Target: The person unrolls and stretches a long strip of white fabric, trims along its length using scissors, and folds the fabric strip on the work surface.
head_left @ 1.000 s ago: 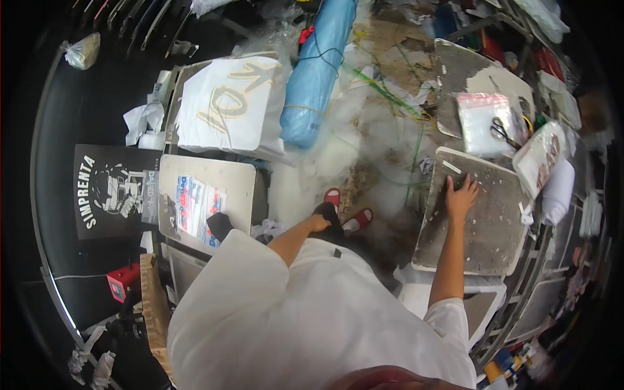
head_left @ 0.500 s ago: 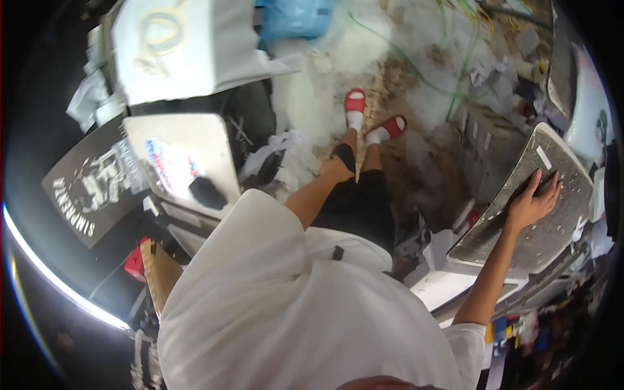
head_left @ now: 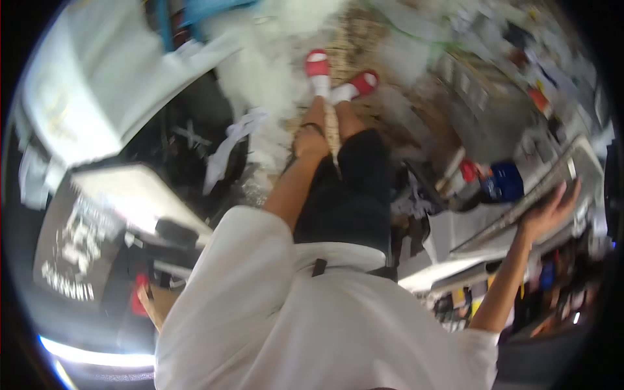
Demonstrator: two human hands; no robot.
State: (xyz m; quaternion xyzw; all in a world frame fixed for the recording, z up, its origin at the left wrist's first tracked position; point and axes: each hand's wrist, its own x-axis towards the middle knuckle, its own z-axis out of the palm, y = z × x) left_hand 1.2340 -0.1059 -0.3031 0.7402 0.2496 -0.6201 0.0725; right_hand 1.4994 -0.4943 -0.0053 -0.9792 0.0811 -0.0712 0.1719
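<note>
Your white shirt (head_left: 364, 325) is filling the nearest part of the view, and your dark shorts (head_left: 344, 195) are showing just past its hem. At your right, your right hand (head_left: 546, 216) is reaching over the grey board (head_left: 506, 231) with its fingers parted; blur is hiding the underside, so I cannot tell whether the palm is pressing down. The board is lying to the right of your legs and slanting steeply across the view, with your hand and forearm covering part of it. Its face is looking dull and scuffed, and a short white strip (head_left: 571, 168) is standing out near its far end. Your left hand (head_left: 311, 142) is resting over your left lower leg, its back facing up; its fingertips are hiding, so I cannot tell whether they are gripping anything.

At your left, a dark pad (head_left: 177, 232) is lying on a pale board (head_left: 130, 188) that is washing out in glare. Lettering on the dark panel (head_left: 78, 247) beside it is blurring. Farther off, your red slides (head_left: 317, 63) are standing on the littered floor, and the top edge is cutting off a blue wrapping (head_left: 208, 12).
</note>
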